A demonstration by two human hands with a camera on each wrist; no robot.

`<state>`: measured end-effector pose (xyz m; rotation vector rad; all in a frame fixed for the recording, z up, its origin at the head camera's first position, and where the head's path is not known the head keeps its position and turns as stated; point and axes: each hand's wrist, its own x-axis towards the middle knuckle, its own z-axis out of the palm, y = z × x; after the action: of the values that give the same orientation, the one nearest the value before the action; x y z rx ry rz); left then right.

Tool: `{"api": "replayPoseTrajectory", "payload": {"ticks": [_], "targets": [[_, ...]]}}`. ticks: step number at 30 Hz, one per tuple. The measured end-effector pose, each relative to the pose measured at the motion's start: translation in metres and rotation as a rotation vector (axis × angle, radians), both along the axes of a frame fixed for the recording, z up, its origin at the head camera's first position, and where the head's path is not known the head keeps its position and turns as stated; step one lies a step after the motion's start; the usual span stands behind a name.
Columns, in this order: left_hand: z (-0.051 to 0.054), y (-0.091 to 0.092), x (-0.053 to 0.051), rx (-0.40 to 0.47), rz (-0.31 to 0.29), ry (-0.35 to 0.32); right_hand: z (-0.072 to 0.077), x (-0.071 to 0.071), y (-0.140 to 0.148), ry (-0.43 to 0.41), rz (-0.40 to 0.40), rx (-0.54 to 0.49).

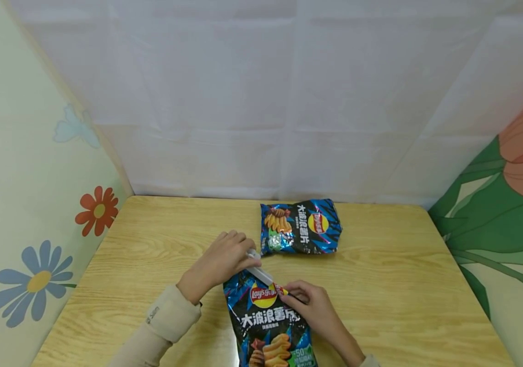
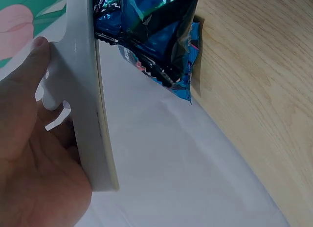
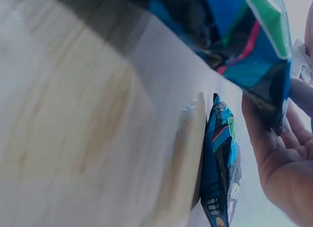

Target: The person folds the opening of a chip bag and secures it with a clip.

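Now, bag top: apparently fitting the white bar (image 1: 261, 276) along its edge; the next move likely calls for holding that edge taut.
Left hand (image 1: 227, 258): curled round the white bar.
Near bag (image 1: 268, 326): near centre, top between the hands.
Right hand (image 1: 312, 307): pinches the bag's top right corner.

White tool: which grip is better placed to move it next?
Left, probably: the left grip holds the white tool, while the right grip pinches the near bag by an upper corner and seems better kept steadying it.
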<state>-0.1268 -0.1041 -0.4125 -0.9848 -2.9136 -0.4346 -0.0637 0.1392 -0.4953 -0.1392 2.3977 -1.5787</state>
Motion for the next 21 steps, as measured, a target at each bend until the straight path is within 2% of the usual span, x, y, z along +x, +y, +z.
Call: {"api": "replayPoseTrajectory", "payload": {"ticks": [6, 10, 14, 19, 21], "targets": [[0.003, 0.000, 0.000, 0.010, -0.004, -0.039, -0.002, 0.005, 0.010, -0.020, 0.014, -0.007], [0.002, -0.001, -0.001, 0.009, 0.002, -0.055, -0.003, 0.007, 0.018, -0.082, 0.044, -0.014], [0.003, -0.002, -0.002, 0.000, 0.010, -0.049, -0.005, 0.008, 0.023, -0.138, 0.072, -0.012], [0.003, -0.004, -0.004, -0.012, 0.011, -0.042, -0.008, 0.007, 0.028, -0.164, 0.100, 0.027], [0.003, -0.005, -0.005, -0.004, 0.002, -0.058, -0.008, 0.007, 0.029, -0.169, 0.106, 0.036]]}}
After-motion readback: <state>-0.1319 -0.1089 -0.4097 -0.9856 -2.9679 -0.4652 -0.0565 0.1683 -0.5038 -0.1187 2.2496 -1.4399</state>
